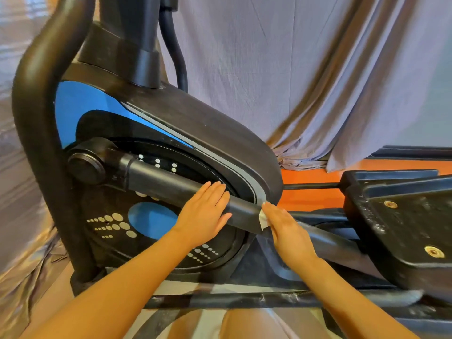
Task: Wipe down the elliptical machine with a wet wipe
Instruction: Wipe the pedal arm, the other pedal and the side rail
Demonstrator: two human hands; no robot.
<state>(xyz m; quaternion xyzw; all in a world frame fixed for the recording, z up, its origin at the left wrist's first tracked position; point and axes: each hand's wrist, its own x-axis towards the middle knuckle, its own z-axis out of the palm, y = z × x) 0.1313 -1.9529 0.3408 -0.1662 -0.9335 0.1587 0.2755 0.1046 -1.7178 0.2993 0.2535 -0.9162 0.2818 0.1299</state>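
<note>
The black and blue elliptical machine (190, 123) fills the view, its crank bar (156, 177) slanting down from left to right across the flywheel cover. My left hand (205, 214) lies flat on that bar with straight fingers. Just to its right, my right hand (286, 228) presses a small white wet wipe (263, 220) against the same bar with flat fingers. Most of the wipe is hidden under the palm.
A black foot pedal (403, 223) with brass bolts sits at the right. A curved black handle arm (44, 99) rises at the left. Grey cloth (305, 69) hangs behind, over an orange floor strip (313, 177). Crinkled sheeting (22, 204) covers the left side.
</note>
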